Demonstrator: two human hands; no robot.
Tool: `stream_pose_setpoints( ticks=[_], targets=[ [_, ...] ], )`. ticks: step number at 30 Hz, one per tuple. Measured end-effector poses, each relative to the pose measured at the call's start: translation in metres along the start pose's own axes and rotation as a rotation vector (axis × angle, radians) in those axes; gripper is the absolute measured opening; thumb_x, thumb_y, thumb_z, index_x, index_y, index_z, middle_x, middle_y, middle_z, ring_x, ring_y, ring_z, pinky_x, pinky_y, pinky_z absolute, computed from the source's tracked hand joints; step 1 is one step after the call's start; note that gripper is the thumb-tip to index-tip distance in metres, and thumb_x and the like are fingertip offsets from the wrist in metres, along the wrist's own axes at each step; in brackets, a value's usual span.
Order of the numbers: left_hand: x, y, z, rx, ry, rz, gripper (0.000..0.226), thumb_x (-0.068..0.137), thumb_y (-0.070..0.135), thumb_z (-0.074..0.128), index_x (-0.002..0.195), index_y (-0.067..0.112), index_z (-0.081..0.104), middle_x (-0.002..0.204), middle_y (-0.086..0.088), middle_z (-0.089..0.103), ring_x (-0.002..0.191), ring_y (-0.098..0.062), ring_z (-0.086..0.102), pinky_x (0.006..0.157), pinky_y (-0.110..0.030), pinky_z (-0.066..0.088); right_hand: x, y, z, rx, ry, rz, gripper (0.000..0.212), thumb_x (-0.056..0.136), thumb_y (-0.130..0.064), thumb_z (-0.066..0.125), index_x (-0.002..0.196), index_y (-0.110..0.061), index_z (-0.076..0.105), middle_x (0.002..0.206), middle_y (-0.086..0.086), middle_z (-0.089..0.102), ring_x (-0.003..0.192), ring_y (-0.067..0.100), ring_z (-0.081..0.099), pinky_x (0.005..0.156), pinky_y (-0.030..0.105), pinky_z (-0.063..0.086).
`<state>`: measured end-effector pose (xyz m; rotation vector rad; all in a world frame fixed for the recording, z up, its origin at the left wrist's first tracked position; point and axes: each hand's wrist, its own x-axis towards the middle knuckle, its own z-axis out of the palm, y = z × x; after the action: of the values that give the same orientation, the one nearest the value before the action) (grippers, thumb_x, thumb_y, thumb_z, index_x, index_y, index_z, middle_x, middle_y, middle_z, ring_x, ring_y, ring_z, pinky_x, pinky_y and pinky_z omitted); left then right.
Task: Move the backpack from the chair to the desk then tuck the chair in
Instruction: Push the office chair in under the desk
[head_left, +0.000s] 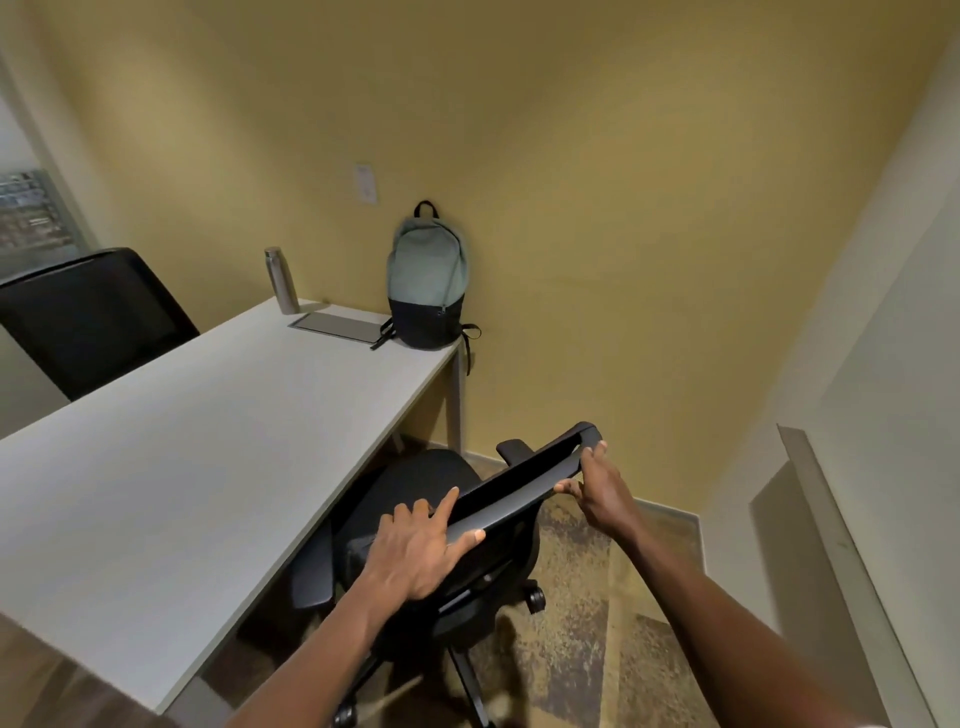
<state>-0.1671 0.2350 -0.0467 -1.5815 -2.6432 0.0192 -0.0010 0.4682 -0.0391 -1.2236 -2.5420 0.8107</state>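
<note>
The backpack (426, 280), pale green above and black below, stands upright on the far right corner of the white desk (182, 452), leaning against the yellow wall. A black office chair (415, 499) on castors sits beside the desk's right edge, its seat partly under the desktop. My left hand (421, 551) grips the left end of the chair's top rail, thumb over the edge. My right hand (597, 488) holds the right end of the same rail, fingers curled around it.
A steel bottle (280, 280) and a grey flat panel (337, 326) lie on the desk next to the backpack. A second black chair (88, 317) stands at the desk's far left side. A white wall ledge (841, 545) runs along the right. The floor is patterned carpet.
</note>
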Motion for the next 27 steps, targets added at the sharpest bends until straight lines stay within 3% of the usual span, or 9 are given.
stream_pose_setpoints(
  ticks=[3,5,8,11,16,19,22,25,27],
  targets=[
    [0.017,-0.006,0.004,-0.023,-0.011,-0.035,0.093,0.078,0.083,-0.01,0.154,0.032,0.002,0.127,-0.015,0.055,0.102,-0.032,0.055,0.086,-0.046,0.045,0.023,-0.004,0.003,-0.049,0.012,-0.074,0.023,0.099,-0.015,0.059,0.109,0.0,0.045,0.156,0.028,0.028,0.097,0.021,0.061,0.075,0.03,0.04],
    [0.026,-0.011,0.004,-0.036,-0.02,-0.055,0.094,0.076,0.084,-0.011,0.154,0.033,0.003,0.129,-0.015,0.055,0.104,-0.034,0.054,0.087,-0.047,0.044,0.035,-0.008,0.004,-0.077,0.022,-0.109,0.022,0.098,-0.018,0.062,0.098,-0.008,0.042,0.158,0.03,0.02,0.105,0.026,0.061,0.077,0.031,0.039],
    [0.035,-0.017,0.008,-0.046,-0.024,-0.087,0.096,0.075,0.084,-0.012,0.154,0.032,0.003,0.128,-0.015,0.056,0.104,-0.034,0.054,0.088,-0.047,0.043,0.052,-0.012,0.01,-0.072,0.019,-0.128,0.026,0.097,-0.02,0.064,0.103,-0.004,0.044,0.161,0.029,0.015,0.114,0.03,0.057,0.083,0.035,0.041],
    [0.045,-0.024,0.008,-0.052,-0.034,-0.124,0.096,0.076,0.084,-0.011,0.154,0.03,0.002,0.129,-0.014,0.056,0.103,-0.032,0.054,0.087,-0.046,0.043,0.069,-0.016,0.013,-0.055,0.003,-0.157,0.026,0.099,-0.015,0.06,0.113,0.001,0.045,0.163,0.028,0.008,0.124,0.032,0.056,0.082,0.028,0.038],
    [0.055,-0.017,0.01,-0.062,-0.041,-0.182,0.098,0.075,0.083,-0.012,0.155,0.028,0.002,0.13,-0.015,0.055,0.104,-0.032,0.053,0.089,-0.045,0.042,0.096,-0.015,0.014,-0.051,-0.035,-0.203,0.016,0.098,-0.009,0.059,0.103,-0.002,0.046,0.161,0.03,0.015,0.134,0.044,0.042,0.091,0.039,0.044],
    [0.053,-0.019,0.007,-0.045,-0.052,-0.204,0.099,0.075,0.082,-0.012,0.155,0.027,0.002,0.129,-0.014,0.056,0.102,-0.032,0.054,0.089,-0.045,0.043,0.102,-0.021,0.016,-0.022,-0.028,-0.213,0.024,0.097,-0.013,0.062,0.111,0.0,0.047,0.16,0.03,0.016,0.143,0.045,0.028,0.1,0.041,0.041],
    [0.106,-0.006,0.009,-0.065,-0.051,-0.324,0.098,0.076,0.081,-0.012,0.155,0.026,0.002,0.129,-0.014,0.056,0.101,-0.032,0.053,0.088,-0.045,0.042,0.172,-0.021,0.002,-0.042,-0.099,-0.305,0.037,0.097,-0.017,0.064,0.123,0.003,0.045,0.162,0.03,0.007,0.15,0.041,0.011,0.108,0.04,0.035],
    [0.103,-0.013,0.013,-0.024,-0.029,-0.327,0.097,0.077,0.081,-0.012,0.155,0.026,0.004,0.129,-0.014,0.056,0.101,-0.031,0.054,0.085,-0.044,0.042,0.18,-0.033,0.005,-0.106,-0.153,-0.268,0.041,0.098,-0.02,0.062,0.123,0.007,0.043,0.162,0.03,0.003,0.15,0.042,0.011,0.104,0.04,0.037],
    [0.111,-0.015,0.013,-0.016,-0.011,-0.331,0.097,0.077,0.08,-0.013,0.155,0.025,0.005,0.13,-0.015,0.056,0.104,-0.032,0.054,0.086,-0.044,0.042,0.192,-0.038,0.006,-0.098,-0.158,-0.292,0.045,0.099,-0.021,0.06,0.129,0.006,0.042,0.163,0.029,0.003,0.151,0.04,0.01,0.11,0.041,0.033]
  ],
)
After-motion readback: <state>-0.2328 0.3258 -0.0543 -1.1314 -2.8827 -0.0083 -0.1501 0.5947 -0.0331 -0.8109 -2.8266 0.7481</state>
